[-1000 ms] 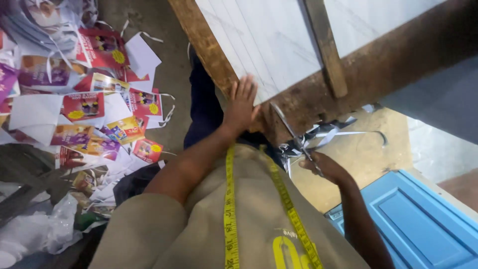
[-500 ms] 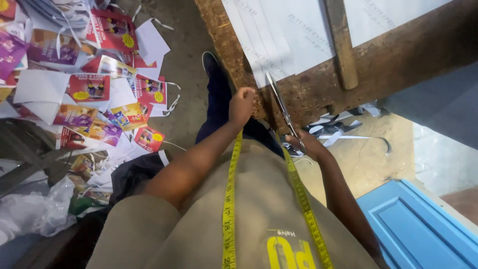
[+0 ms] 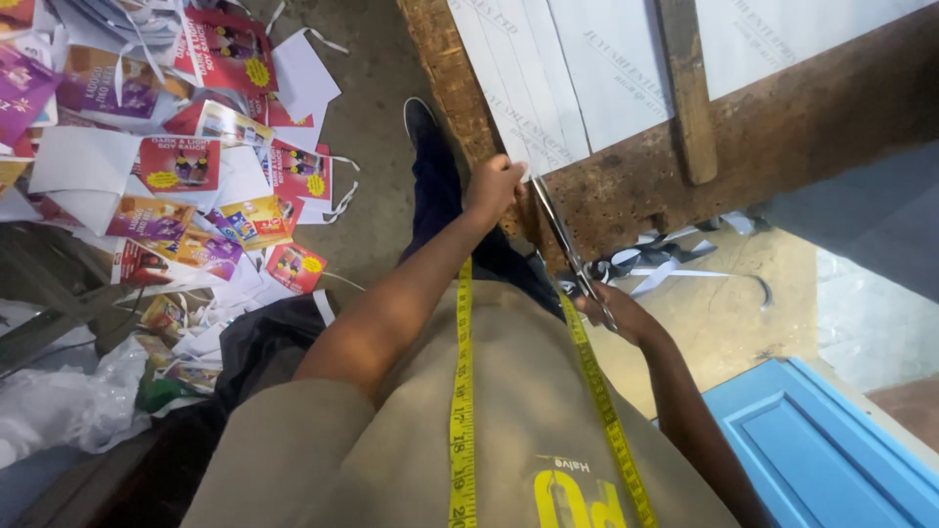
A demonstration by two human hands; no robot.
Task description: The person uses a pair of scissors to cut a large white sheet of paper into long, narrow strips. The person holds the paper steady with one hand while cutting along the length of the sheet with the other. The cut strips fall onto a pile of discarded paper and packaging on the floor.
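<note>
Head view: my left hand [image 3: 492, 186] now pinches the white sheet's [image 3: 548, 88] edge, while my right hand [image 3: 614, 313], gripping scissors [image 3: 565, 240], has brought the blades to it.

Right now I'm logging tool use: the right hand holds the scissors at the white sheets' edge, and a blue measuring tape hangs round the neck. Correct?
Not quite: the measuring tape is yellow, as the head view shows. The right hand does hold the scissors at the white sheets' edge.
</note>
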